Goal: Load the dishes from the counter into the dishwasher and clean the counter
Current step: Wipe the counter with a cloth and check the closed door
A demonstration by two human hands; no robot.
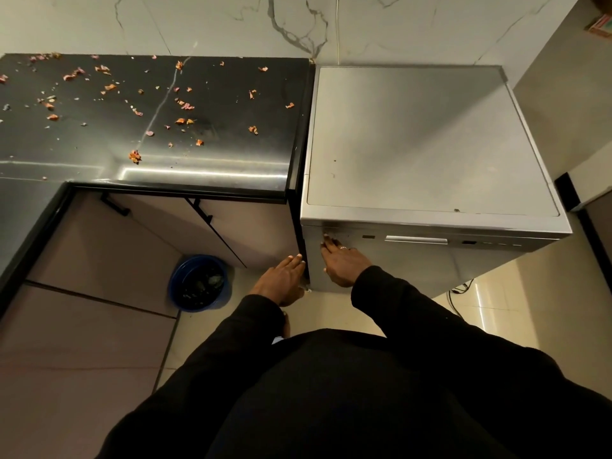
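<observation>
Dishwasher (pixel 430 140) front and centre-right, silver, standing on the floor just beside the end of the black counter (pixel 215 160), its door (pixel 414 266) shut flush. Right hand (pixel 342 261) lies flat on the upper left of that door, fingers straight and close together, tips reaching the left end of the control strip (pixel 463 242); a ring (pixel 343 248) shows on one finger. Left hand (pixel 283 281) sits lower, at the door's left edge, fingers straight and pressed together, tips right at the narrow gap between machine and cabinet. Whether they hook the edge, I can't tell. Both arms are in black sleeves.

Out on the counter, orange and pink scraps (pixel 134 156) lie scattered across the dark top, thickest toward the left. Below it, pale cabinet doors (pixel 165 233) with black handles (pixel 114 203). Down on the tiled floor, a blue bin (pixel 174 286) holding dark waste stands in the corner by the cabinets. Behind it all, a white marble wall (pixel 231 24) with grey veins.
</observation>
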